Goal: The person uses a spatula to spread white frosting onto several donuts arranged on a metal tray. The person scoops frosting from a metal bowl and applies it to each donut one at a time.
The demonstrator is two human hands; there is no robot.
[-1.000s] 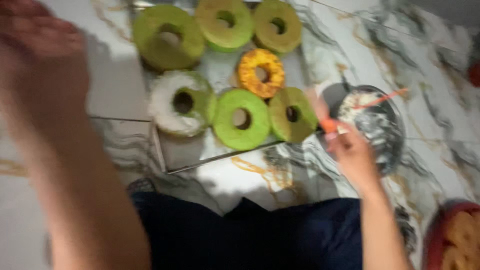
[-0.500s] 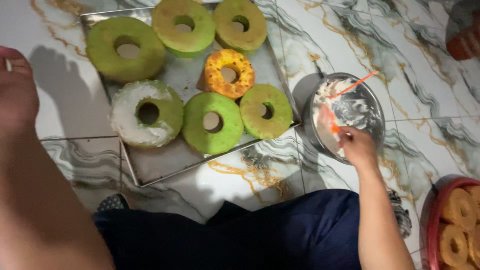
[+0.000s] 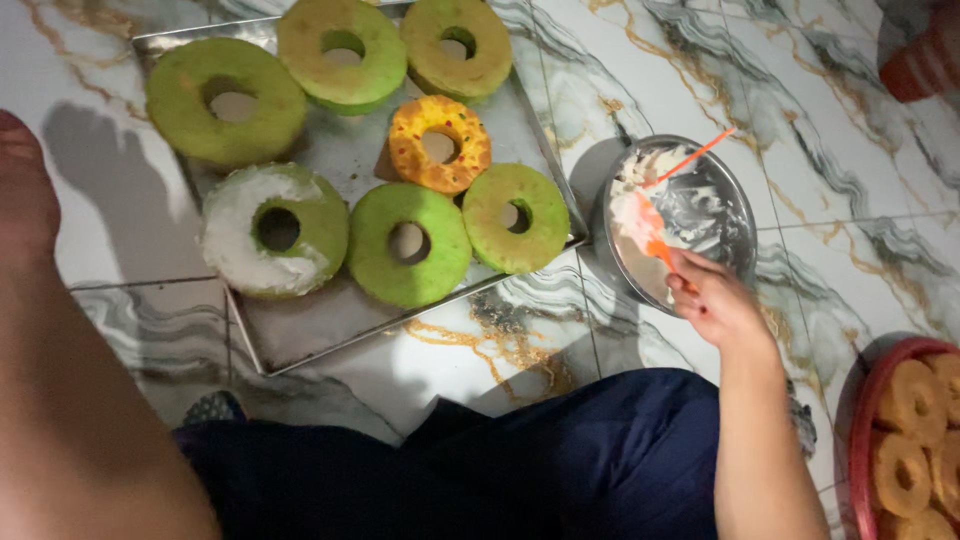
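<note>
The right hand point(image 3: 715, 305) is clenched around the handle of an orange spatula point(image 3: 652, 232), whose blade dips into white cream inside a round metal bowl point(image 3: 735, 215) just ahead of the knuckles. A second thin orange utensil point(image 3: 695, 157) leans on the far side of the bowl, beyond the hand, its tip resting in the cream. The bowl sits on the marbled tile floor point(image 3: 830, 180).

The left hand point(image 3: 25, 195) is raised close to the camera at the edge of the view, blurred and cut off, so it cannot be told whether it is released or grasping anything; it touches nothing that shows. Its shadow falls on the floor just beside it.

Between the two hands lies a flat metal tray point(image 3: 330, 320) carrying ring-shaped cakes. Nearest the left hand is a green ring cake partly coated with white cream point(image 3: 272, 232). Next to it, toward the right hand, are two plain green ring cakes point(image 3: 408, 243), the second almost touching the tray's edge beside the bowl. Just beyond them is a smaller orange and yellow ring cake point(image 3: 440, 143), and three more green rings point(image 3: 225, 100) line the far side of the tray.

To the outer side of the right forearm, a red basket point(image 3: 858, 440) holds brown ring-shaped pieces. The person's dark blue garment point(image 3: 560, 470) fills the space below the hands.
</note>
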